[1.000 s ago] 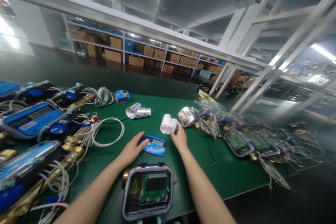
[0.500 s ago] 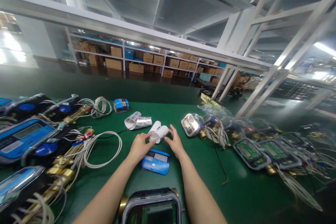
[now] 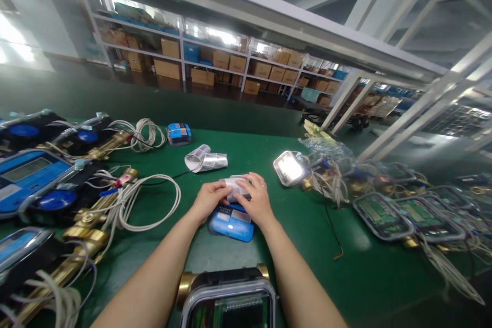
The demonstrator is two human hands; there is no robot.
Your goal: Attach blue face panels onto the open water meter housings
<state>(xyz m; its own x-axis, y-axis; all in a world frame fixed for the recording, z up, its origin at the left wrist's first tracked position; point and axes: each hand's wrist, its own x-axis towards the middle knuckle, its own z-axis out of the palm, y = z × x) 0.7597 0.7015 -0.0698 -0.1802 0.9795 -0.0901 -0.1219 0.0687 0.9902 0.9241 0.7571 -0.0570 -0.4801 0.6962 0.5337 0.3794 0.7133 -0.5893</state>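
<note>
Both hands are closed on a curled strip of white label paper (image 3: 232,183) above the middle of the bench. My left hand (image 3: 209,200) pinches its left side, and my right hand (image 3: 255,196) grips it from the right, covering part of it. Just below the hands lies a blue faceplate (image 3: 232,223) with a pale panel and white print. Another curled strip of silvery labels (image 3: 206,159) rests beyond my left hand. Between my forearms sits a meter (image 3: 230,307) with a clear cover, a circuit board inside and brass ends.
Blue meters (image 3: 33,177) with brass fittings and coiled grey cables (image 3: 149,205) crowd the left. A banded stack of blue plates (image 3: 179,134) stands at the back. Open-faced meters (image 3: 384,215) and wires fill the right, near a clear-covered unit (image 3: 289,168). A metal rail (image 3: 292,15) crosses above.
My right hand has closed on the white label paper, where before its fingers were spread beside it. The paper is now held between both hands. The camera view has shifted.
</note>
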